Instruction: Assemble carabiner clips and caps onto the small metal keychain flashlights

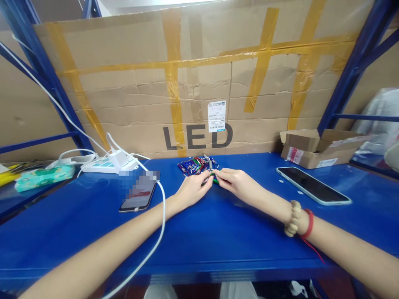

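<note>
The left hand [195, 187] and right hand [237, 179] nearly meet, fingertips pinched narrow on a small green piece [215, 180] — its shape mostly hidden — just in front of a colourful pile [190, 166] on the blue table [199, 232]. Forearms angle inward, palms down. Behind, cardboard [131, 99] reads "LED" — a white label [217, 117] by the D is too fine to read.

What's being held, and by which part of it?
A green item, pinched by left grip and right grip; which part is too small to tell.
</note>
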The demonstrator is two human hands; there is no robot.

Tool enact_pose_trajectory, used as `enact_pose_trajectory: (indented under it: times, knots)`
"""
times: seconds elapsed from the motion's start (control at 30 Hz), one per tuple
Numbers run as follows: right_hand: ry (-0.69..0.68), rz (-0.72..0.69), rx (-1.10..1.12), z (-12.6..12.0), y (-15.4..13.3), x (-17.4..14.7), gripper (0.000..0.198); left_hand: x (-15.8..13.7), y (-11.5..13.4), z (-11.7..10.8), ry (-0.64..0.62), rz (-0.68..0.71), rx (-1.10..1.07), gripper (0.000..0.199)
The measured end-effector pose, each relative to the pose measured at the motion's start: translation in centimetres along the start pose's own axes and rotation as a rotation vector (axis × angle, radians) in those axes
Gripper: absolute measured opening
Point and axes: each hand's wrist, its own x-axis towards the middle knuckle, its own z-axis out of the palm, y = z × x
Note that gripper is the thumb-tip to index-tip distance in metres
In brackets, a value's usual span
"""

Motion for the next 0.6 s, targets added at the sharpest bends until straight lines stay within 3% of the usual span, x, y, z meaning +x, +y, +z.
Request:
enact_pose_trajectory:
  times: [0.23,0.6]
  knots:
    - [0.132,0.037,0.01,0.07,0.34,0.01,0.032,-0.02,-0.14,0.2,-0.04,0.01,-0.012,0.029]
    - [0.184,0.078,0.094,0.54,-0.07,0.09,0.032,0.01,0.32,-0.04,-0.145,0.01,0.134,0.033]
